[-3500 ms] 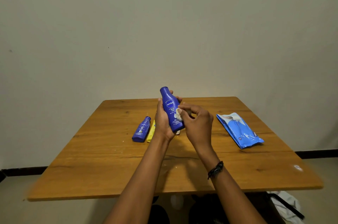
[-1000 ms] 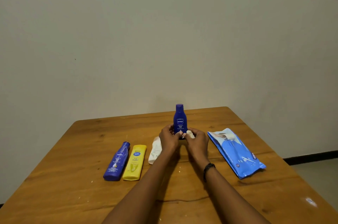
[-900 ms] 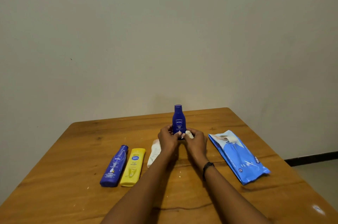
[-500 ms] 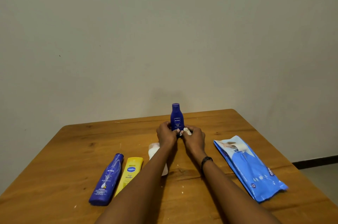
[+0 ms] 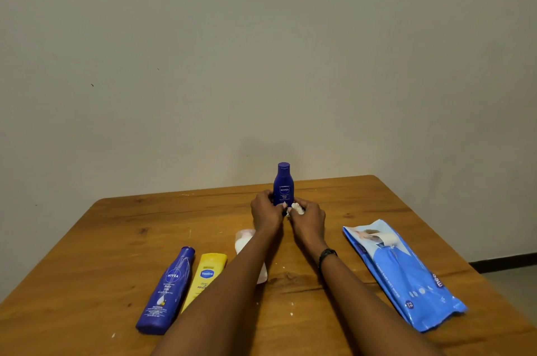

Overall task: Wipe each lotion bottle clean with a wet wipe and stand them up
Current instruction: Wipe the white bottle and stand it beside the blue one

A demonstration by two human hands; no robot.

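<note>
1. At the lower left of the frame, a tall dark-blue plastic lotion bottle (image 5: 167, 290) lies flat on the brown wooden desk (image 5: 87, 254), cap pointing toward the wall. It is not yet stood up, and I cannot tell whether it has been wiped.
2. Just beside it on the right, a yellow plastic lotion bottle (image 5: 207, 271) also lies flat. Its near end is hidden behind the left forearm.
3. Lower centre, a white plastic bottle (image 5: 242, 239) lies on its side, mostly covered by the same forearm.
4. At the centre of the frame, the left hand (image 5: 266, 208) is at the end of an arm stretched well forward. Its fingers curl round the lower part of a small dark-blue plastic lotion bottle (image 5: 284, 184). This bottle stands upright, cap up, near the far edge of the desk.
5. Touching that bottle's base from the right, the right hand (image 5: 308, 217) pinches a crumpled white wet wipe (image 5: 297, 208). A black wristband (image 5: 327, 254) sits on the outstretched right arm.
6. At the lower right, a blue plastic wipes pack (image 5: 401, 274) lies flat, well apart from the hands.
7. By my reading, one bottle of four is upright, and both hands are steadying it or giving its base a last wipe. Three bottles are left to stand up, so the task looks about a quarter done.
</note>
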